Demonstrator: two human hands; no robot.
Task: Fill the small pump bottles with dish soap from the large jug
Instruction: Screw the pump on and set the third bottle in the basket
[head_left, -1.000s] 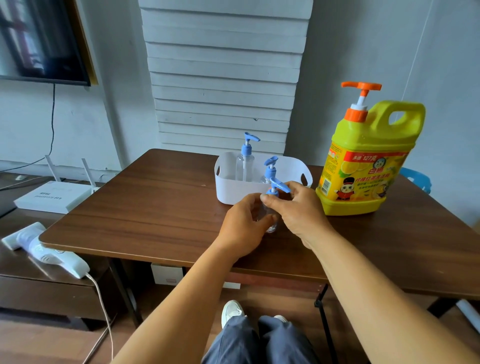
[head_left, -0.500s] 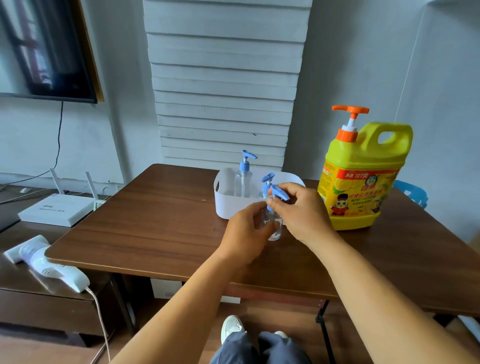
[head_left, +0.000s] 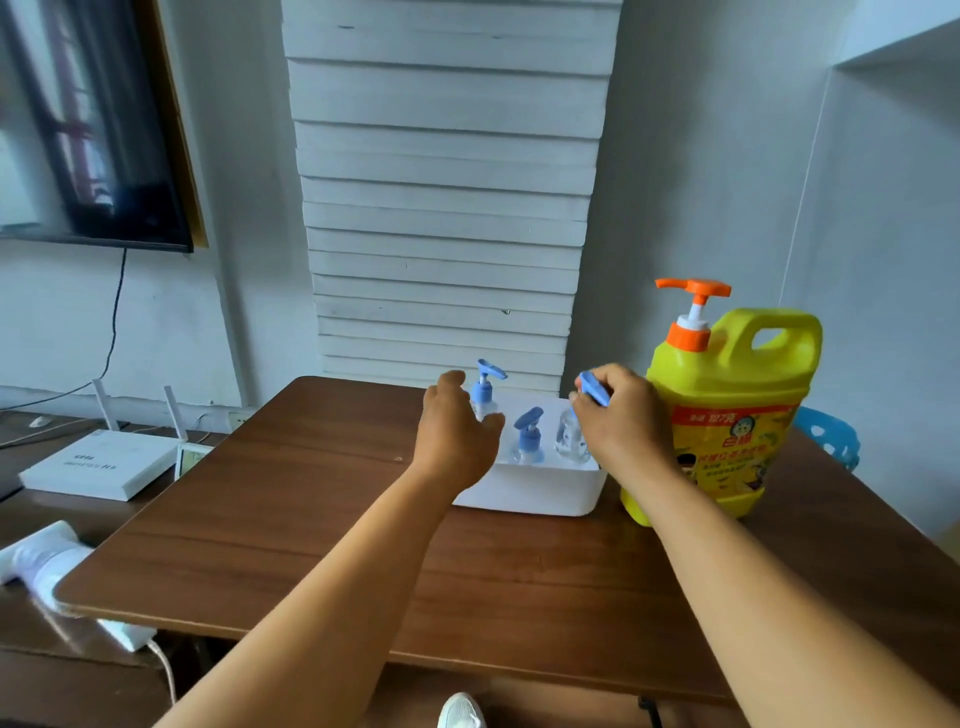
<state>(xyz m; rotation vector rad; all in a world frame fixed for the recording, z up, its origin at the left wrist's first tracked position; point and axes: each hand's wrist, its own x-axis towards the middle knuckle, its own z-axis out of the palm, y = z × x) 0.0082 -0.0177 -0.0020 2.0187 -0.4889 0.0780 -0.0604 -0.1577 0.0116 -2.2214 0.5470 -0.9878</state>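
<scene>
**A:** Where do you reckon you are in the job?

**B:** Early, by the look of it. Your right hand (head_left: 626, 415) is over the right end of the white tub (head_left: 530, 496), fingers pinched around the blue pump head (head_left: 594, 387) of a clear small bottle (head_left: 567, 440). That bottle stands in the tub or just above its floor; I cannot tell which. The two other pump bottles in the tub look clear as well: one in the middle (head_left: 528, 439), one at the far left (head_left: 484, 389).

**A:** And my left hand?

**B:** Your left hand (head_left: 454, 434) is loosely spread, fingers apart and gripping nothing, just in front of the far-left bottle. Whether a fingertip touches that bottle, I cannot tell. You seem to be choosing or arranging bottles rather than filling yet.

**A:** The soap?

**B:** The yellow jug (head_left: 727, 415) stands upright on the wooden table (head_left: 311, 519), just right of the tub, its orange pump (head_left: 693, 306) up and untouched.

**A:** So what does the next move ask of me?

**B:** I'd say a bottle must come out and its blue pump top unscrew, which takes both hands: one steadying the clear body, one turning the collar. Then bring the open neck under the jug's nozzle. The neck is narrow, so line it up carefully, or soap will run down the outside.
</scene>
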